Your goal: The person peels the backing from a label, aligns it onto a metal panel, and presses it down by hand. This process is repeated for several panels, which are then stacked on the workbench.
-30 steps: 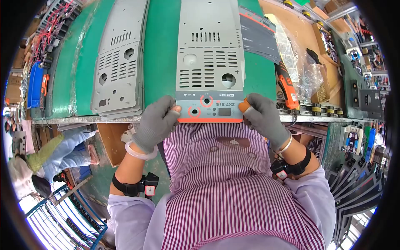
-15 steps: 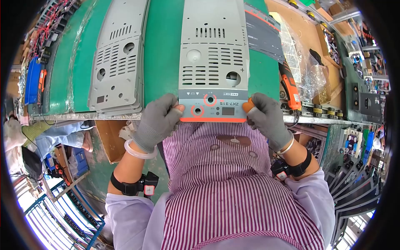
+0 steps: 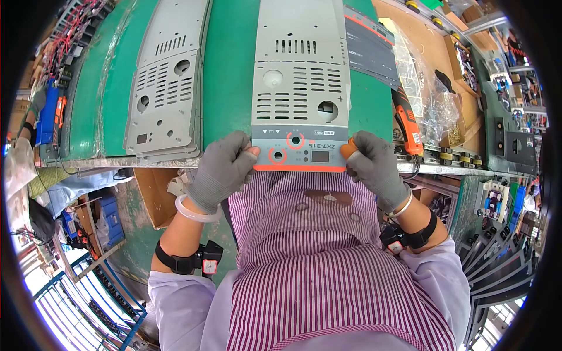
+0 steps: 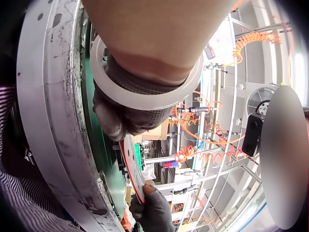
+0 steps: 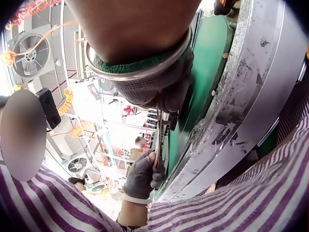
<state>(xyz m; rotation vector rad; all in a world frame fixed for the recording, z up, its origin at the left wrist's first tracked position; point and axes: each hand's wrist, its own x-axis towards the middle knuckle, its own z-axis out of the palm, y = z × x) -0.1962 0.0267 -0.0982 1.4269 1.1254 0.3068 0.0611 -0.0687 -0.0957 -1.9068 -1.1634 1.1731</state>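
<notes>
A grey sheet-metal panel (image 3: pixel 298 70) with slots and round holes lies on the green tabletop. Across its near end runs a printed label strip (image 3: pixel 316 143) marked ZK7-315, with two red rings and an orange-red edge. In a grey glove with a bare thumb tip, my left hand (image 3: pixel 221 169) pinches the strip's end of the panel at the left corner. At the right corner my right hand (image 3: pixel 377 169), gloved with an orange thumb cover, pinches the same end. The left wrist view shows the panel (image 4: pixel 130 159) edge-on between both hands.
Left of the panel lies a stack of similar grey panels (image 3: pixel 164 88). Dark printed sheets (image 3: pixel 370 52) sit at the right, with an orange-and-black power tool (image 3: pixel 405 120) and clear plastic bags (image 3: pixel 439 105) nearby. The metal table edge (image 3: pixel 433 168) runs before my body.
Both hands keep their hold on the panel's near corners. The panel sits slightly further right in the head view. Another person's arm has appeared by the blue bin at the far left.
</notes>
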